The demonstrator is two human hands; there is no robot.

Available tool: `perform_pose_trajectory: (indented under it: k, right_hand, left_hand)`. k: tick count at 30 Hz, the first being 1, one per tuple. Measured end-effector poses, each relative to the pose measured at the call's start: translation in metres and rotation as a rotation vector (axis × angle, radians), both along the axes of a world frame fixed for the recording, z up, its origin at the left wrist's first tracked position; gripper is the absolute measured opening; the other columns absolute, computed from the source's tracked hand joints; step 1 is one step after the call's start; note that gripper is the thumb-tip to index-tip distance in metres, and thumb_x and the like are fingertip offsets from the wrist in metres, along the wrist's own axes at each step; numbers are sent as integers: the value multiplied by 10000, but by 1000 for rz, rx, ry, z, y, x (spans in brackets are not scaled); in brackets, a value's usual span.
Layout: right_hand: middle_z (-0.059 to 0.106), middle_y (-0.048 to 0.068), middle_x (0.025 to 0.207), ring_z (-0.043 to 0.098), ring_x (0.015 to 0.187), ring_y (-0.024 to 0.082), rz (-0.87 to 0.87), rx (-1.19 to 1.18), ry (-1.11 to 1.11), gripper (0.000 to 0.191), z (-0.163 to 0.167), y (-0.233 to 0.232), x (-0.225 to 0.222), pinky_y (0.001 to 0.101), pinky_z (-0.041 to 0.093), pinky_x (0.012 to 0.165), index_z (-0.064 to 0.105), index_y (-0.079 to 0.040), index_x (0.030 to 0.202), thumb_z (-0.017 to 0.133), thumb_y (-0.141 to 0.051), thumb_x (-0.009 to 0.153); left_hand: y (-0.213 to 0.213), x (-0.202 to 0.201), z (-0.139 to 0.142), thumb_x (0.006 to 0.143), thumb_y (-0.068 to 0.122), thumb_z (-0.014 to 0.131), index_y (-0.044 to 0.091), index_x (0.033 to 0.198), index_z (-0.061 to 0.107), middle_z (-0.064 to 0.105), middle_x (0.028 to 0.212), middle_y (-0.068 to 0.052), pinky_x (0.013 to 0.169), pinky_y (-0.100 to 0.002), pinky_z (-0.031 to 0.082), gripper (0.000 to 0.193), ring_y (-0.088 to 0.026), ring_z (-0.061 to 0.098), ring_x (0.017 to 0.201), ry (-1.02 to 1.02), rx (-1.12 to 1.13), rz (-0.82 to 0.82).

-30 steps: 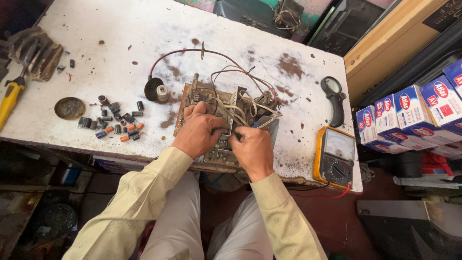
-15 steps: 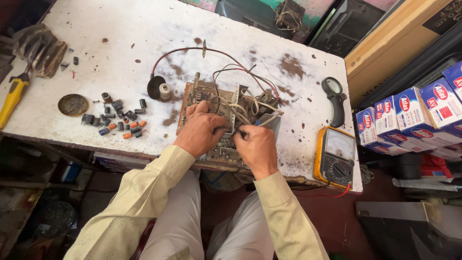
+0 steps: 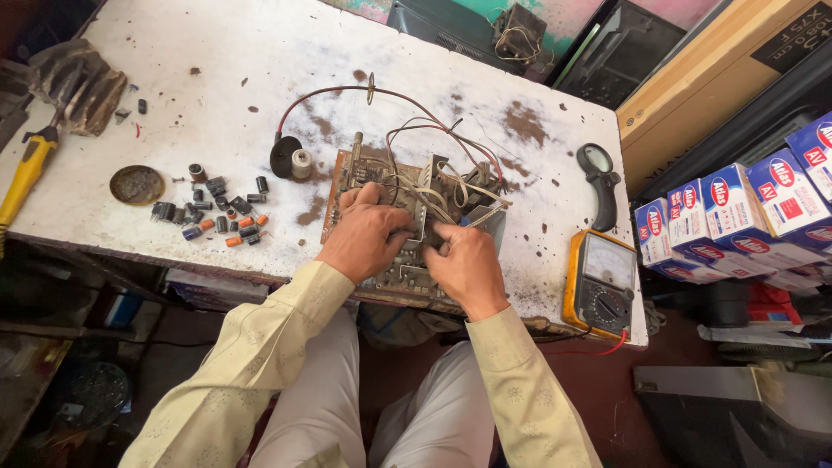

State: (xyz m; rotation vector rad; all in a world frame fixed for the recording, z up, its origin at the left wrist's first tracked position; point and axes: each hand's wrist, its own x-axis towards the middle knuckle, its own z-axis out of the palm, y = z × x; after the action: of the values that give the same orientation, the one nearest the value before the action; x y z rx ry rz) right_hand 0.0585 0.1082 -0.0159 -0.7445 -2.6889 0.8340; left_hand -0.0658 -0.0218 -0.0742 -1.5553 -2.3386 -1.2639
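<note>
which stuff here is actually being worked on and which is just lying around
In hand: circuit board with wires, under left hand and right hand.

Lying about: small parts, round lid, magnifier, meter, yellow tool, boxes.

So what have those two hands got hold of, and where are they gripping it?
Both rest on the circuit board: left hand on its middle, right hand at its near edge. Whether either pinches a part cannot be told.
</note>
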Motion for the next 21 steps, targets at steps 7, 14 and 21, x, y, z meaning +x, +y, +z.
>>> perform_pose_trajectory:
  k: [7, 14, 21]
  right_hand:
    - [648, 216, 737, 652, 744, 423, 177, 231, -125, 117, 8, 8, -8, 506, 519, 648, 741, -73, 772, 716, -186, 787]
    - [678, 203, 745, 674, 748, 411, 179, 361, -12, 160, -4, 6, -8, 520, 537, 673, 739, -108, 815, 592, -56, 782]
    - [693, 157, 753, 686, 708, 386, 164, 447, 115, 175, -21, -1, 1, 503, 523, 599, 726, -98, 878, 581, -32, 805]
  left_hand:
    - [0, 0, 2, 797, 192, 735, 145, 914, 771, 747, 864, -57, 999, -474, 345, 131, -296, 551, 1055, -10, -3, -11]
    - [1, -1, 7, 799, 185, 728, 159, 949, 772, 720, 793, -96, 955, -477, 345, 158, -298, 547, 1007, -14, -56, -13]
    - [9, -1, -6, 829, 156, 702, 146, 1084, 731, 715, 804, -123, 988, -463, 368, 256, -294, 563, 1011, -19, -26, 33]
